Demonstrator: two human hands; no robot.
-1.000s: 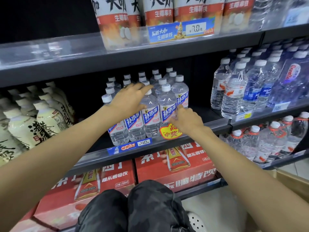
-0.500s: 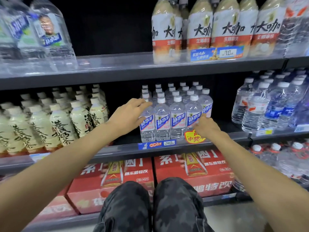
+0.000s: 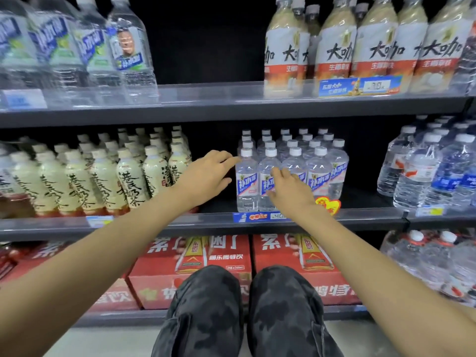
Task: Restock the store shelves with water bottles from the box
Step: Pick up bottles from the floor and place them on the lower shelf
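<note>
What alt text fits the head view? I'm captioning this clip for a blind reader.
Two bare hands reach to a block of small clear water bottles on a middle store shelf: the left hand at its left edge, the right hand against the front row. Milk tea bottles stand left, red cartons below.

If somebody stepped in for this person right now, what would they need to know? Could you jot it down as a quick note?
Left hand: open, empty, fingertips at the left side of the front-left water bottle.
Right hand: open, empty, fingers spread against the front row of bottles.
Water bottles: upright in tidy rows on the middle shelf, above the blue price tag.
The box is out of view.
Done: this block looks stocked and lined up.
Left: bare shelf remains on either side of the block; fetch more bottles if the box has any.
</note>
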